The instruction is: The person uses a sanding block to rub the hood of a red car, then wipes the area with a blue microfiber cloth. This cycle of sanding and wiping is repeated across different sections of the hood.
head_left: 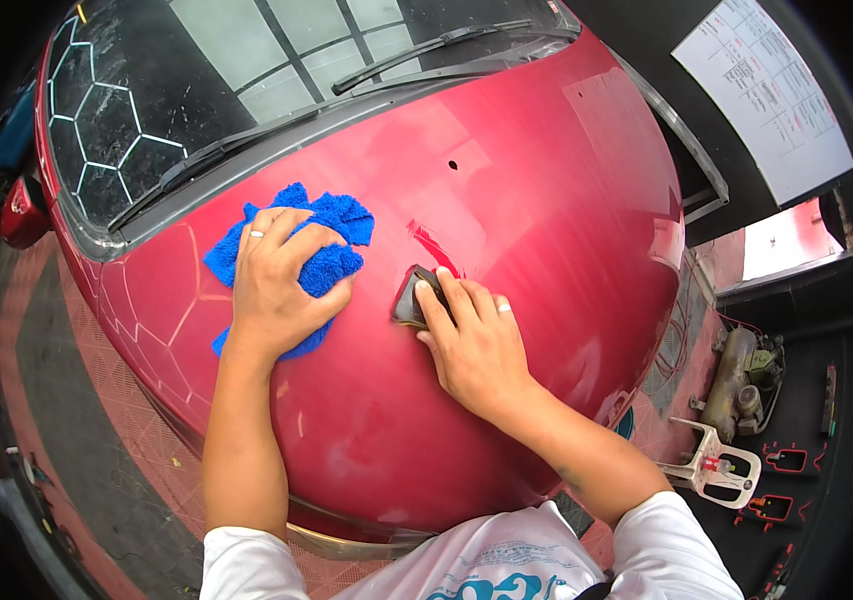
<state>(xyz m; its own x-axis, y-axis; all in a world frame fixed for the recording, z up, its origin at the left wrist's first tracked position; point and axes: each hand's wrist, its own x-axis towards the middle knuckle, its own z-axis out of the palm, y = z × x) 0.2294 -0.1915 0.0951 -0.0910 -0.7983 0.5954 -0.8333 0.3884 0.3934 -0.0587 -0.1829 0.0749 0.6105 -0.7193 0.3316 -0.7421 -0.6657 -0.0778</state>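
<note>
My left hand [274,285] is wrapped over a bunched blue microfibre cloth [343,215] and rests it on the red car hood [376,420]. To its right, my right hand [481,350] grips a small dark block [409,303], which looks like a sanding block, flat against the paint. My fingers and thumb hide part of the block. Just beyond it runs a darker, glossy red streak [433,248] that looks wet. The paint around the streak appears dull and hazy.
Across the far side lie the windshield [246,60] and wiper [436,45]. A side mirror [24,212] sticks out at left. At right are a wall chart [766,95], an air compressor [731,385] and a white plastic stool [716,470]. A small dark hole [452,165] marks the hood.
</note>
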